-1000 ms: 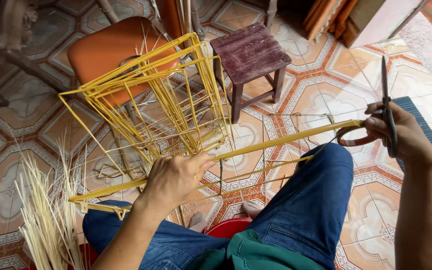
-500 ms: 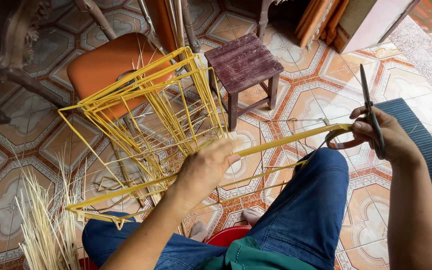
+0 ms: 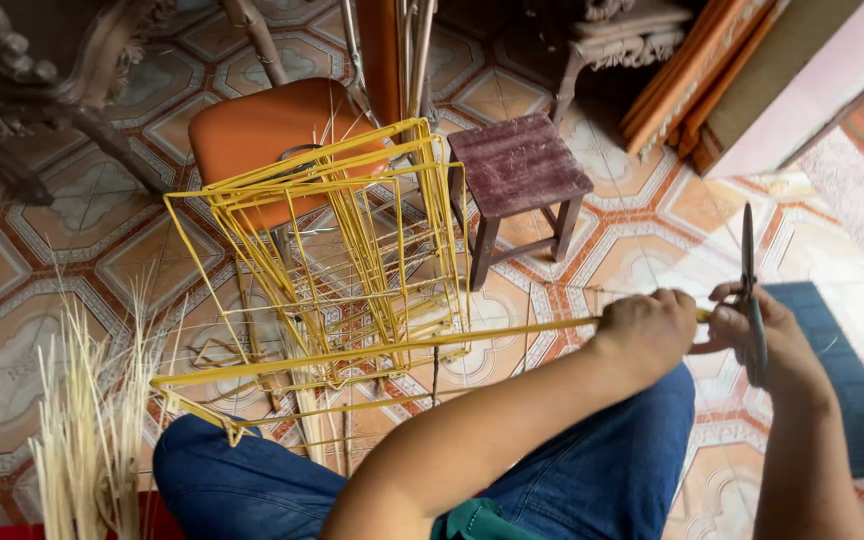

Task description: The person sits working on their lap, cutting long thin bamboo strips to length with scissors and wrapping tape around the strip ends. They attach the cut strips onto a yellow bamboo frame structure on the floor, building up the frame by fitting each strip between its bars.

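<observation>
Hands pinch a long yellow strip beside a half-woven frame, seen from my remote feed.

My left hand [image 3: 647, 335] has its grip clamped on the yellow strip [image 3: 382, 350], which runs level from the wire-like yellow frame [image 3: 332, 240] across my blue-trousered knee [image 3: 612, 460]; my right hand [image 3: 767, 340] is closed round dark scissors [image 3: 749, 285], blades up, touching the strip's end. I judge the strip light, springy and slick, best held near its end. The open frame holds nothing; pale loose strips [image 3: 92, 430] stand nearby, an orange chair [image 3: 262, 125] and wooden stool [image 3: 517, 165] behind.
</observation>
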